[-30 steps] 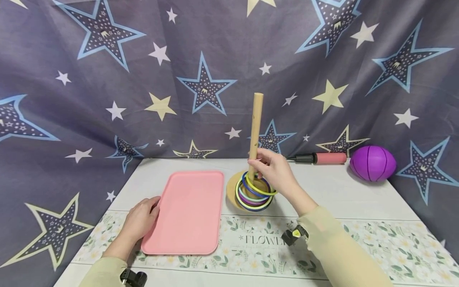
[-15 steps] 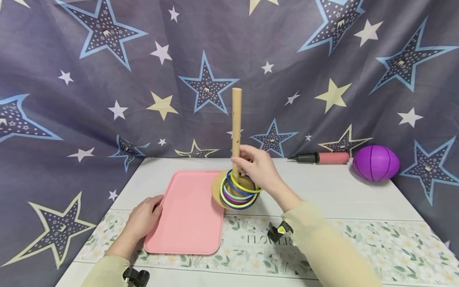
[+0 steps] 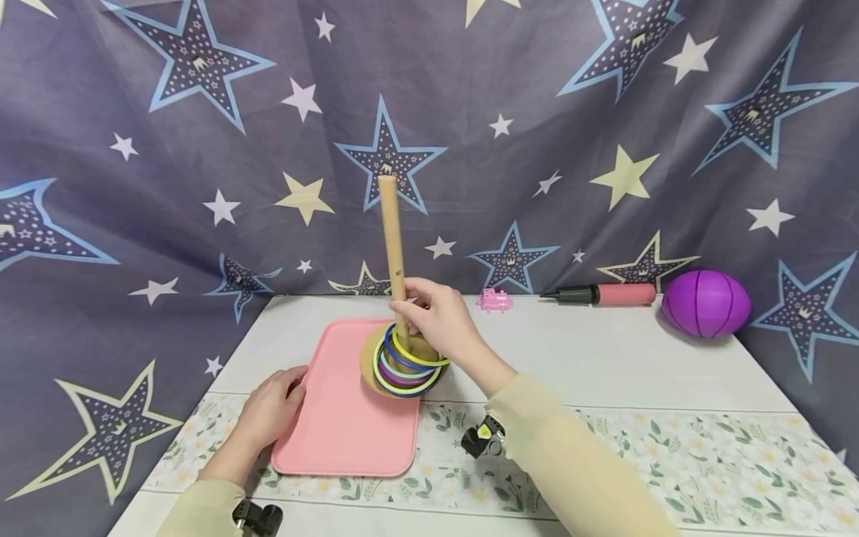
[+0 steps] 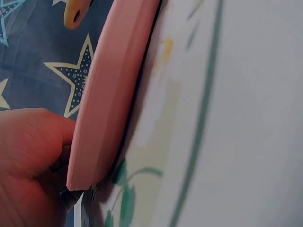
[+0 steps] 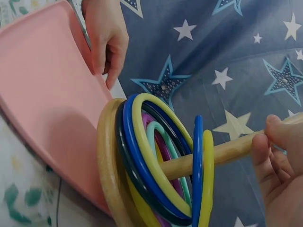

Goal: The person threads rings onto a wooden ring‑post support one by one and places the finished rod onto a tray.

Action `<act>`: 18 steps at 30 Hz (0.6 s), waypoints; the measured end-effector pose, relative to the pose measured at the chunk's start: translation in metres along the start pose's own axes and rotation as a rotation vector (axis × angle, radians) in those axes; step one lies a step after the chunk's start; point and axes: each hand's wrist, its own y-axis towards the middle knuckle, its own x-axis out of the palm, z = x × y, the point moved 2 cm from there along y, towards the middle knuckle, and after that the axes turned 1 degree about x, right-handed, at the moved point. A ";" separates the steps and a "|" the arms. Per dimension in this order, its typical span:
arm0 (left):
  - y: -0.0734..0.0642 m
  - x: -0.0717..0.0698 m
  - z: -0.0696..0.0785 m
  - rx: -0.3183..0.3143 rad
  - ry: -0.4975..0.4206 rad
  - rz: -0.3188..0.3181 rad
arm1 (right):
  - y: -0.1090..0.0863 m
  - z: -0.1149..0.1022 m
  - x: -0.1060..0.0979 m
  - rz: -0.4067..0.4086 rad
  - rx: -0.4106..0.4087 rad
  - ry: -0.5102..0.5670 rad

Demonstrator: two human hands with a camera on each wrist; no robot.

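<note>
My right hand (image 3: pixel 439 321) pinches the wooden pole (image 3: pixel 391 231) of a ring toss stand between thumb and fingers. The pole leans slightly to the left. Its round wooden base (image 5: pixel 108 161) is over the upper right part of a pink tray (image 3: pixel 342 440) and casts a shadow on it; whether they touch, I cannot tell. Several rings, blue, yellow, purple and mint, hang around the pole near the base, among them a blue ring (image 5: pixel 197 156). My left hand (image 3: pixel 268 409) holds the tray's left rim, its fingertips partly hidden by the tray wall (image 4: pixel 106 94).
At the back of the table (image 3: pixel 570 350) lie a small pink toy (image 3: pixel 496 300), a red and black hand pump (image 3: pixel 617 294) and a purple ball (image 3: pixel 706 304). A starry curtain (image 3: pixel 429 67) stands behind. A printed floral strip (image 3: pixel 705 455) crosses the front.
My right hand has carried the stand with its rings leftward, from beside the tray to over it. The small pink toy behind has come into view. My left hand stays at the rim.
</note>
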 end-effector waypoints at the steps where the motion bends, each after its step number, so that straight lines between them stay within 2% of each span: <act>1: 0.000 0.000 0.000 0.000 -0.002 0.001 | 0.001 0.000 0.004 0.000 -0.001 0.005; 10: 0.000 0.001 -0.003 0.003 -0.016 0.002 | 0.008 -0.001 0.035 -0.002 -0.011 0.042; 18: -0.001 0.000 -0.001 0.007 -0.030 0.007 | 0.009 0.005 0.057 -0.032 0.025 0.059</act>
